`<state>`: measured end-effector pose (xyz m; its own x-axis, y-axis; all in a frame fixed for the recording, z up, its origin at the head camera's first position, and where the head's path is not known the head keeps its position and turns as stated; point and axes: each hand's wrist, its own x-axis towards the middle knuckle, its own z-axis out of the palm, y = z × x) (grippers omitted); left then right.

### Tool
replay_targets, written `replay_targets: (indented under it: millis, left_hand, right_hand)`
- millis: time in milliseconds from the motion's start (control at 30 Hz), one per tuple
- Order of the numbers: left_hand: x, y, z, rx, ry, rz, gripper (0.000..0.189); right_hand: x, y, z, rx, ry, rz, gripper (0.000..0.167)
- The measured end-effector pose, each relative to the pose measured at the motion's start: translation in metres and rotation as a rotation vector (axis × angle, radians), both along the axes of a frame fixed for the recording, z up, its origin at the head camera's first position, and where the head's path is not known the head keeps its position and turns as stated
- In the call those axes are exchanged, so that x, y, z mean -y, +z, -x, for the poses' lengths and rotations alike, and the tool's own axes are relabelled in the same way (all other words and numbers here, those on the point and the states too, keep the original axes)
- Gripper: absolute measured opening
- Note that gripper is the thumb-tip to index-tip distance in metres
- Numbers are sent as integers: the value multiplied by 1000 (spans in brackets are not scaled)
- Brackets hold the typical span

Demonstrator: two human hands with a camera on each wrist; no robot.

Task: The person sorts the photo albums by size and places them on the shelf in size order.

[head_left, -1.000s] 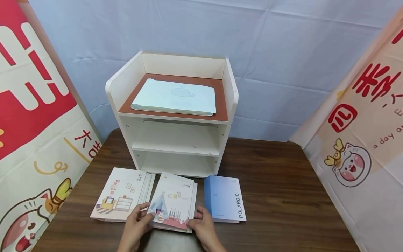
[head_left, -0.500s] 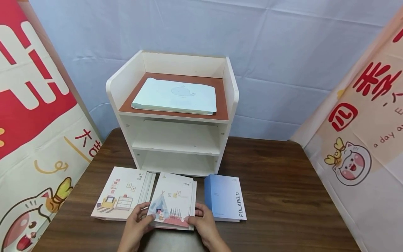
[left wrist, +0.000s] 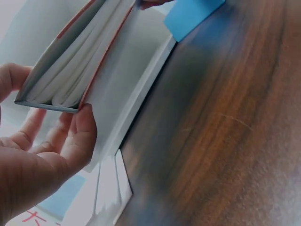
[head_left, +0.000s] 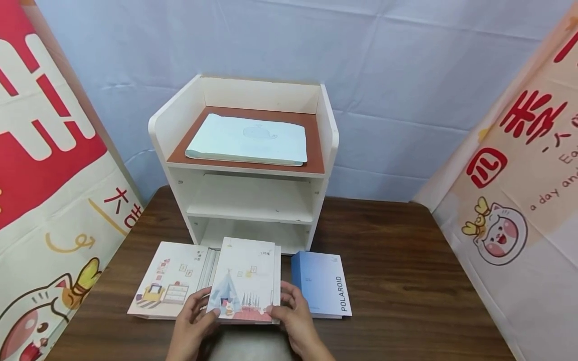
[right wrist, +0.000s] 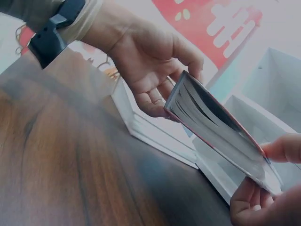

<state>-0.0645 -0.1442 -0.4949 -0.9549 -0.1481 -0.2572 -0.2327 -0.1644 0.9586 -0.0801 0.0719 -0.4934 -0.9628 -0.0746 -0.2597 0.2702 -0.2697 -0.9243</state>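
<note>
Tent-print album, clamped in fingers of left hand and right hand, partly hides the shelf unit; near edge of table cropped.

The held album, its cover lettering unreadably small, hides part of the white shelf unit.
</note>
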Motion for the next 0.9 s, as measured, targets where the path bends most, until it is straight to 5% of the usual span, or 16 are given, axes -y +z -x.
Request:
replay_targets:
  millis: [367, 633, 900]
  left_hand:
    - [3, 3, -5, -154, -8, -117, 58]
    - [6, 3, -10, -325, -30, -244, 58]
    - [7, 15, -13, -400, 69, -329, 50]
  right_hand:
    - [5, 18, -4, 36, 83, 269, 84]
    - [11, 31, -5, -11, 96, 263, 82]
    - [17, 43, -4, -61, 86, 245, 72]
